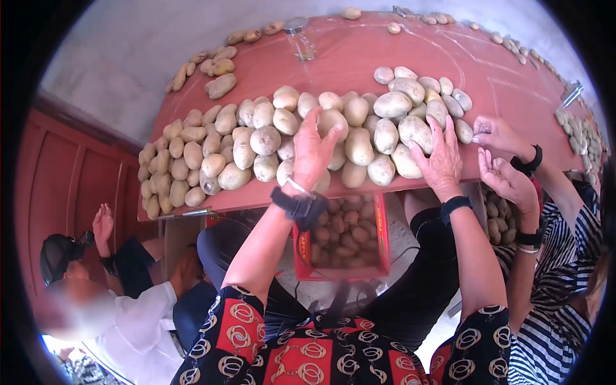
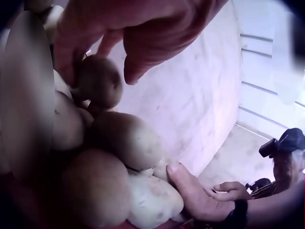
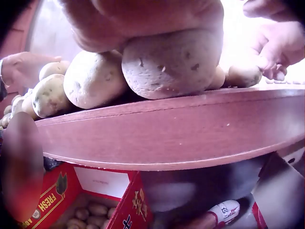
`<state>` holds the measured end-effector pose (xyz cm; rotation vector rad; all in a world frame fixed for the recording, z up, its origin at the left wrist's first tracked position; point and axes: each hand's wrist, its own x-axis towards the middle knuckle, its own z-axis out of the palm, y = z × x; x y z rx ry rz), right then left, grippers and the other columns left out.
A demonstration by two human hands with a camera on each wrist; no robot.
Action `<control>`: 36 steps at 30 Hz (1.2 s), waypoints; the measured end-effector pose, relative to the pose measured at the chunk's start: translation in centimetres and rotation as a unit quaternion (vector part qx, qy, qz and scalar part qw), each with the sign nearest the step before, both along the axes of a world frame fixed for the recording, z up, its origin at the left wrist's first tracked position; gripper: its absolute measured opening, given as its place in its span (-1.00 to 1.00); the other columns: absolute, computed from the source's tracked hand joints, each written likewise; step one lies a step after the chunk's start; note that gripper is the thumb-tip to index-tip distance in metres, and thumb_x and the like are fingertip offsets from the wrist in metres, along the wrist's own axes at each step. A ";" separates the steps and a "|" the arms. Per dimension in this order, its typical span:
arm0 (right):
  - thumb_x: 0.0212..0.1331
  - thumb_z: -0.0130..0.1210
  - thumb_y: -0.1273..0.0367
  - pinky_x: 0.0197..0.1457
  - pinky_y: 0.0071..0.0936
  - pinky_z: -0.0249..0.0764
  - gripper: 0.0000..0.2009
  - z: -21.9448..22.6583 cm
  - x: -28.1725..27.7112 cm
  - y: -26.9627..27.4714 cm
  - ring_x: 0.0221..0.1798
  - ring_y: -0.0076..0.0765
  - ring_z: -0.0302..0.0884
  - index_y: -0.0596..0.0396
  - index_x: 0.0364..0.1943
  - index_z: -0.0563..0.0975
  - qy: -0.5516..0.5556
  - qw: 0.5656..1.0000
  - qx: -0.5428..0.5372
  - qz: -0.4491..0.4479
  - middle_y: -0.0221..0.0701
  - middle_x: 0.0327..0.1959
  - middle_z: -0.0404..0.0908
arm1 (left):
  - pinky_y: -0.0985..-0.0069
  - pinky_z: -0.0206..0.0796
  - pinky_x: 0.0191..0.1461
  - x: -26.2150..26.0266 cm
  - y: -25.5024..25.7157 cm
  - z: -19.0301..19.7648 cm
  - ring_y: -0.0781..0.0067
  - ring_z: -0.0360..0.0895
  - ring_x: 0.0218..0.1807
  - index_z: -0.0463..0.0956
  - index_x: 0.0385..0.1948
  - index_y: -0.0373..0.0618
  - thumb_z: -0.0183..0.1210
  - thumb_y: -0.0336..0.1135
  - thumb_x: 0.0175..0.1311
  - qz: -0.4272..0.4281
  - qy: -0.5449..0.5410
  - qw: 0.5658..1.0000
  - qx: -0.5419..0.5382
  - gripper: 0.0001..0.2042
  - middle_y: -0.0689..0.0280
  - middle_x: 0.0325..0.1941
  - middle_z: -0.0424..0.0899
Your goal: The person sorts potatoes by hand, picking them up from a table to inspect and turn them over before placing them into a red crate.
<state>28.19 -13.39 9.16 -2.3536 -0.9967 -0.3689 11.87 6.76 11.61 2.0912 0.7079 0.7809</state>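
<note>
A long heap of potatoes covers the near side of the red table. My left hand has its fingers and thumb around one potato in the middle of the heap; the left wrist view shows this potato between fingers and thumb. Farther right, my right hand rests on the heap with fingers extended, beside a large potato. In the right wrist view the palm lies over a pitted potato near the table edge.
A red carton of potatoes stands below the table edge. On the right, another person's hands are close to the heap. A person in a cap sits at the left. A glass jar stands at the table's back.
</note>
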 end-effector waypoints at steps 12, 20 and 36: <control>-0.02 0.18 -0.07 0.25 -0.02 0.26 -0.33 -1.4 0.7 0.0 0.34 0.16 0.10 -0.22 0.22 0.31 -0.008 0.999 0.033 0.002 -0.03 0.36 0.07 | 0.33 0.45 -0.17 -0.2 0.7 -2.0 0.08 0.63 -0.19 0.43 0.02 -0.30 0.11 -0.31 0.22 -0.003 -0.046 0.994 0.098 -0.64 -0.04 -0.28 0.64; -0.01 0.18 -0.06 0.22 -0.05 0.32 -0.34 -2.4 1.8 0.4 0.30 0.12 0.21 -0.30 0.23 0.31 -0.056 0.998 0.005 -0.022 -0.10 0.35 0.12 | 0.30 0.42 -0.09 0.0 1.7 -2.6 0.07 0.62 -0.24 0.46 -0.01 -0.26 0.13 -0.24 0.20 -0.002 0.043 0.993 0.108 -0.63 -0.03 -0.29 0.65; 0.04 0.16 0.01 0.25 -0.11 0.30 -0.37 -2.0 1.7 -0.1 0.29 0.12 0.22 -0.22 0.24 0.29 -0.088 0.996 -0.016 0.004 -0.09 0.32 0.16 | 0.54 0.42 -0.24 -8.7 -4.7 -17.6 0.49 0.58 -0.27 0.52 -0.14 -0.19 0.04 -0.45 0.29 -0.359 0.098 0.894 -0.250 -0.84 0.28 -0.26 0.64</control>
